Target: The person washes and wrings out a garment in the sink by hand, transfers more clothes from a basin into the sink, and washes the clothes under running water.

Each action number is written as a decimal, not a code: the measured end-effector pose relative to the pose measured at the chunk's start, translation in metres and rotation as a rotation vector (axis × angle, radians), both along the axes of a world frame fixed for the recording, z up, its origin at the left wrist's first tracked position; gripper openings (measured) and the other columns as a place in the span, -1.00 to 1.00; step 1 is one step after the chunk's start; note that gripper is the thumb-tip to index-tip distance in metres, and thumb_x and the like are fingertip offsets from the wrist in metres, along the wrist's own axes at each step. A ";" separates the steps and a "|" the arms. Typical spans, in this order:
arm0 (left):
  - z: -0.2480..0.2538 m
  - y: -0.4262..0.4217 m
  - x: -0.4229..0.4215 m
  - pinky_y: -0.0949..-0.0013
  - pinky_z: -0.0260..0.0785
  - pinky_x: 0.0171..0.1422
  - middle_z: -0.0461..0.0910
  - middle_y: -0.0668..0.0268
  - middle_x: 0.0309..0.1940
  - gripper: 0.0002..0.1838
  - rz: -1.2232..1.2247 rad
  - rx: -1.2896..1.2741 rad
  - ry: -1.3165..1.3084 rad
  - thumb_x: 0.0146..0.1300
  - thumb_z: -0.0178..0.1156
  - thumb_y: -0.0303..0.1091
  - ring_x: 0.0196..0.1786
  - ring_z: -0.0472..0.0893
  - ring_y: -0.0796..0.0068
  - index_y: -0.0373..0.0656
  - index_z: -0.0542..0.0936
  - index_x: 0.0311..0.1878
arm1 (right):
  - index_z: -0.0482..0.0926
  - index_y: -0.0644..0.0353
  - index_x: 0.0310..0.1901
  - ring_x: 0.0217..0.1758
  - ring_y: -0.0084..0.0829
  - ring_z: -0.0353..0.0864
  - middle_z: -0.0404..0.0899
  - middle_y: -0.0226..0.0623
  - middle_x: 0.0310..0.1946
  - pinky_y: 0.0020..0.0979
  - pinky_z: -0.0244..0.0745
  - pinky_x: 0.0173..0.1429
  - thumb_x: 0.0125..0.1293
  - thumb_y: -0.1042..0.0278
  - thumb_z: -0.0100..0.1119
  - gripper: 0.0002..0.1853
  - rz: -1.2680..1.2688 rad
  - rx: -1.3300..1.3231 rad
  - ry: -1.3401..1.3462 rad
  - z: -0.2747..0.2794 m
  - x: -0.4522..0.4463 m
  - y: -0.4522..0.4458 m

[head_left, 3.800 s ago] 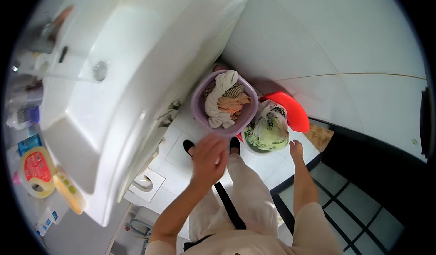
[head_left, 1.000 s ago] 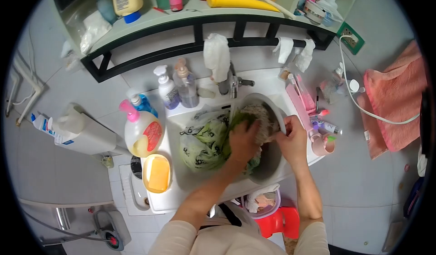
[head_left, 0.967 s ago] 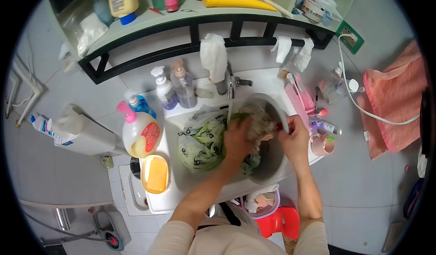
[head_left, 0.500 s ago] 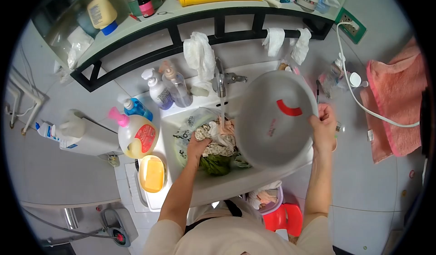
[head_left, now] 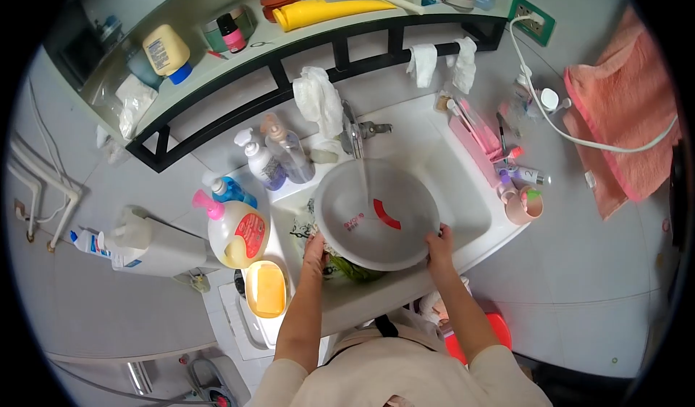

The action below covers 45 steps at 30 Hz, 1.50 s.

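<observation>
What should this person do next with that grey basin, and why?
Probably tilt the basin gently to swirl water around it: the left hand and right hand hold its rim, the tap is running into it, and green cloth lies below in the sink.

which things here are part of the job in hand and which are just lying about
Seemingly in the job:
gray basin, held by the left hand and right hand
faucet, running into it
sink
green cloth, partly hidden

Apparently just lying about:
yellow tube
pink towel
pink cup
</observation>
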<state>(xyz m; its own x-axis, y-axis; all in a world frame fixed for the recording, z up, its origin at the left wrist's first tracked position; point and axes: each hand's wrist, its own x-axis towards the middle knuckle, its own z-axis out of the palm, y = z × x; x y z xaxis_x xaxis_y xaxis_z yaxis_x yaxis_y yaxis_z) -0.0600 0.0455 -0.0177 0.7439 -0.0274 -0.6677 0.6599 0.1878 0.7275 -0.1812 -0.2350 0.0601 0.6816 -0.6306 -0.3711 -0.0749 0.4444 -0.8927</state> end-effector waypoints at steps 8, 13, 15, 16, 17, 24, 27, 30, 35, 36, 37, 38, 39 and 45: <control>-0.037 0.004 0.003 0.41 0.27 -0.37 0.54 0.34 -0.10 -0.11 0.028 -0.133 -0.127 -0.10 0.37 0.11 -0.27 0.51 0.51 -0.09 0.23 0.25 | 0.33 0.23 0.08 -0.14 -0.42 0.49 0.49 -0.24 -0.16 -0.45 0.43 -0.08 -0.02 0.63 0.06 -0.48 0.056 -0.203 -0.058 -0.019 0.013 -0.009; -0.001 -0.006 -0.018 0.21 0.47 0.02 0.60 0.27 -0.13 -0.54 0.126 -0.223 -0.155 0.16 0.26 -0.06 -0.08 0.59 0.32 -0.13 0.50 0.03 | 0.36 0.30 0.07 -0.07 -0.49 0.43 0.48 -0.28 -0.09 -0.53 0.35 0.00 0.00 0.68 -0.01 -0.51 -0.101 -0.550 -0.331 0.020 0.010 -0.042; 0.002 -0.005 -0.019 0.18 0.32 0.15 0.45 0.18 0.08 -0.18 0.106 -0.173 -0.124 0.00 0.35 0.09 0.11 0.45 0.29 -0.18 0.27 0.23 | 0.38 0.30 0.06 -0.06 -0.51 0.42 0.48 -0.29 -0.10 -0.54 0.35 0.00 0.00 0.69 -0.04 -0.51 -0.113 -0.445 -0.290 0.055 0.007 -0.048; 0.002 -0.005 -0.019 0.17 0.25 0.22 0.37 0.14 0.18 0.01 0.097 -0.152 -0.107 -0.08 0.39 0.16 0.20 0.37 0.28 -0.21 0.15 0.33 | 0.38 0.30 0.06 -0.06 -0.51 0.42 0.48 -0.30 -0.10 -0.55 0.35 -0.01 0.00 0.70 -0.05 -0.52 -0.118 -0.395 -0.268 0.068 0.008 -0.049; 0.001 -0.006 -0.019 0.17 0.22 0.25 0.33 0.12 0.21 0.04 0.096 -0.119 -0.101 -0.07 0.39 0.16 0.23 0.35 0.25 -0.22 0.12 0.35 | 0.39 0.30 0.05 -0.05 -0.51 0.43 0.48 -0.29 -0.11 -0.55 0.35 -0.01 0.00 0.70 -0.06 -0.52 -0.125 -0.489 -0.279 0.070 0.013 -0.048; 0.010 -0.012 -0.023 0.26 0.08 0.36 0.23 0.00 0.29 0.15 0.104 -0.042 -0.151 -0.05 0.31 0.26 0.31 0.26 0.20 -0.39 0.02 0.37 | 0.45 0.28 0.01 -0.14 -0.48 0.49 0.54 -0.30 -0.19 -0.54 0.39 -0.13 -0.06 0.69 -0.06 -0.51 0.034 -0.738 -0.262 0.078 0.042 -0.052; 0.006 -0.013 -0.025 0.32 0.08 0.37 0.24 -0.05 0.28 0.12 0.100 0.114 -0.204 -0.01 0.24 0.31 0.31 0.27 0.21 -0.49 0.09 0.32 | 0.49 0.26 -0.01 -0.22 -0.48 0.51 0.56 -0.29 -0.24 -0.51 0.41 -0.20 -0.09 0.69 -0.05 -0.50 0.107 -0.668 -0.228 0.101 0.034 -0.085; 0.037 -0.023 -0.031 0.35 0.08 0.36 0.31 -0.11 0.23 0.05 0.030 0.376 -0.207 0.08 0.12 0.33 0.29 0.31 0.17 -0.54 0.18 0.27 | 0.50 0.26 -0.01 -0.26 -0.51 0.51 0.57 -0.25 -0.24 -0.52 0.39 -0.24 -0.08 0.70 -0.05 -0.51 0.100 -0.729 -0.128 0.151 0.020 -0.091; 0.042 -0.023 -0.029 0.31 -0.03 0.43 0.16 -0.08 0.34 0.11 -0.061 0.356 -0.215 0.09 0.06 0.37 0.38 0.18 0.14 -0.49 0.01 0.36 | 0.48 0.26 0.01 -0.26 -0.34 0.56 0.56 -0.11 -0.15 -0.48 0.42 -0.22 -0.05 0.68 0.04 -0.52 0.084 -1.108 0.028 0.165 0.025 -0.077; 0.045 -0.024 -0.029 0.32 0.01 0.40 0.21 -0.10 0.29 0.08 -0.051 0.373 -0.237 0.11 0.06 0.36 0.35 0.23 0.13 -0.52 0.07 0.32 | 0.48 0.26 0.02 -0.23 -0.27 0.56 0.55 -0.08 -0.14 -0.42 0.43 -0.20 -0.06 0.68 0.05 -0.51 0.096 -1.201 0.001 0.172 0.027 -0.072; 0.047 -0.026 -0.031 0.32 0.05 0.38 0.27 -0.12 0.25 0.04 -0.039 0.390 -0.257 0.12 0.05 0.34 0.32 0.27 0.12 -0.54 0.13 0.29 | 0.47 0.25 0.03 -0.20 -0.20 0.56 0.54 -0.06 -0.13 -0.35 0.45 -0.19 -0.07 0.68 0.07 -0.50 0.110 -1.294 -0.026 0.178 0.030 -0.064; 0.047 -0.026 -0.034 0.32 0.09 0.36 0.32 -0.14 0.21 0.01 -0.028 0.408 -0.271 0.14 0.05 0.33 0.29 0.32 0.11 -0.56 0.19 0.26 | 0.47 0.24 0.03 -0.17 -0.13 0.56 0.53 -0.03 -0.11 -0.29 0.46 -0.17 -0.08 0.68 0.08 -0.49 0.127 -1.385 -0.049 0.183 0.032 -0.054; 0.051 -0.025 -0.038 0.33 0.09 0.36 0.32 -0.14 0.21 0.01 -0.044 0.406 -0.289 0.15 0.05 0.32 0.29 0.32 0.11 -0.56 0.19 0.26 | 0.47 0.19 0.03 -0.21 -0.13 0.58 0.55 -0.02 -0.13 -0.25 0.45 -0.20 -0.08 0.69 0.01 -0.48 0.119 -1.565 -0.183 0.192 0.036 -0.044; 0.068 -0.020 -0.046 0.35 0.08 0.36 0.32 -0.13 0.22 -0.06 -0.115 0.362 -0.344 0.19 0.04 0.27 0.31 0.30 0.10 -0.52 0.21 0.26 | 0.41 0.14 0.03 -0.24 0.02 0.56 0.51 -0.06 -0.08 -0.10 0.48 -0.23 -0.12 0.64 0.10 -0.45 0.447 -1.879 -0.118 0.223 0.037 0.008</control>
